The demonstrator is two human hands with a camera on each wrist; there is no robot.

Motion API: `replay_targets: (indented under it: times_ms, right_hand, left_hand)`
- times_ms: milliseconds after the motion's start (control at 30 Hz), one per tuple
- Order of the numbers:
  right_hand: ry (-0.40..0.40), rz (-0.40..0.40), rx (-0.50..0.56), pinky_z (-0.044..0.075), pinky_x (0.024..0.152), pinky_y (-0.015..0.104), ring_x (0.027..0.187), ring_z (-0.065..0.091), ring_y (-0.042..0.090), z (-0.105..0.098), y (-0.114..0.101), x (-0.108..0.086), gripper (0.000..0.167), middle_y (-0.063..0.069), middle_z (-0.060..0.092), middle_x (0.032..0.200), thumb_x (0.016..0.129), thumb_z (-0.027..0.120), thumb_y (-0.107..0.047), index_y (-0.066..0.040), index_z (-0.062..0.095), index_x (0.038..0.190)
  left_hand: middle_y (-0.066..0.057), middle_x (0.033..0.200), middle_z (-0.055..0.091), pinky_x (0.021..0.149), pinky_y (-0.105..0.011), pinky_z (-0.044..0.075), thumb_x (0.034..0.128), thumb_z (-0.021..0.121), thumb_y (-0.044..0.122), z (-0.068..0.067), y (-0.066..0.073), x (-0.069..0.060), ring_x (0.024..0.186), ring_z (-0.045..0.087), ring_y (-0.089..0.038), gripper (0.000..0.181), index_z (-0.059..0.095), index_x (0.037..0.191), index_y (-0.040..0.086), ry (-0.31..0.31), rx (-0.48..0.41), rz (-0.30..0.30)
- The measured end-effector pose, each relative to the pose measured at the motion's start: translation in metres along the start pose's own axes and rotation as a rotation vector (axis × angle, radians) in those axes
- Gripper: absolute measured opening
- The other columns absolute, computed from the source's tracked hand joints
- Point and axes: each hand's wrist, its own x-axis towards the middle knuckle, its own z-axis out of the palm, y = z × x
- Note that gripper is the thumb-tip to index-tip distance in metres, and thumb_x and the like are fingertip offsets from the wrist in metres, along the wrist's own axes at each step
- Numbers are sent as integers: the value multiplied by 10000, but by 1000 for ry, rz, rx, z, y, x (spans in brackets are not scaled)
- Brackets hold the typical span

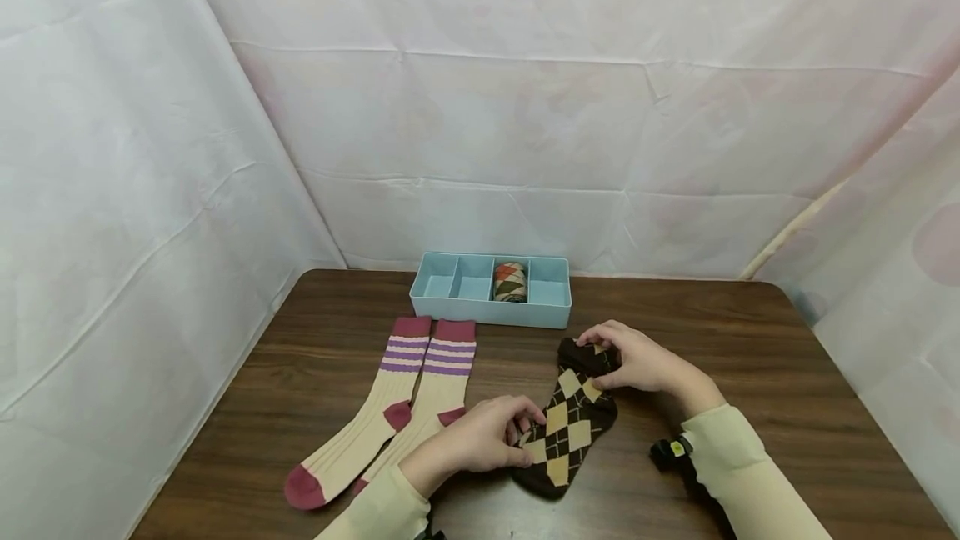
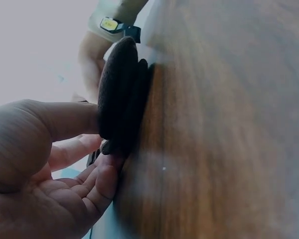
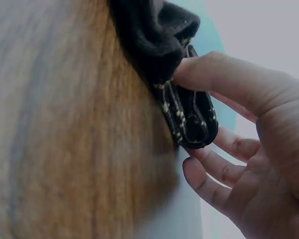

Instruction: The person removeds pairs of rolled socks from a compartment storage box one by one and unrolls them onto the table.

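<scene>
A: Where is the argyle sock stack (image 1: pixel 558 419), and how is it held?

B: Laid on the table (image 1: pixel 772 357); layers are seen, count uncertain. Its foot is pinched at 8 o'clock by the left hand (image 1: pixel 480 440), thumb against fingers. Its cuff end, folded or bunched, is pinched at 1 o'clock by the right hand (image 1: pixel 641 361).

A: Surroundings?

B: Tray (image 1: pixel 491 311) sited at 11 o'clock from the stack. Of 4 compartments, the 3rd from left is occupied by a rolled bundle (image 1: pixel 511 282). Striped socks (image 1: pixel 390 394) are laid out at 9 o'clock.

A: Step in hand?

B: Judged to be squaring or early folding; no roll is formed yet.

A: Next move?

B: Probably a turn of the cuff towards 7 o'clock is called for, layers kept aligned, foot held steady.
</scene>
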Motion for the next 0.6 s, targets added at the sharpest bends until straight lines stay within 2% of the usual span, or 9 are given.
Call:
replay_targets:
  times_ms: [167,400,600]
  right_hand:
    - [6,-30,-61,551,1005,541,1207,647,321,1,-3,0,545,121,599,1382,881,826,-60,-131,642,1390]
    - [24,-102,-132,560,1003,547,1197,683,317,-5,-3,3,342,94,673,1317,1027,702,-80,-81,633,1362]
    - [45,-78,-131,558,925,519,1115,697,274,-14,-1,10,279,106,710,1288,1110,623,-126,-83,601,1385]
  left_hand:
    - [141,1001,594,788,-207,501,899,923,189,2,4,-1,808,578,8,443,705,1283,224,-13,72,7]
    - [151,996,592,782,-202,494,882,932,213,4,7,-3,803,561,21,477,696,1295,227,-3,138,14]
    - [145,990,594,768,-197,502,875,934,180,3,7,-10,786,572,18,488,690,1296,213,15,134,19]
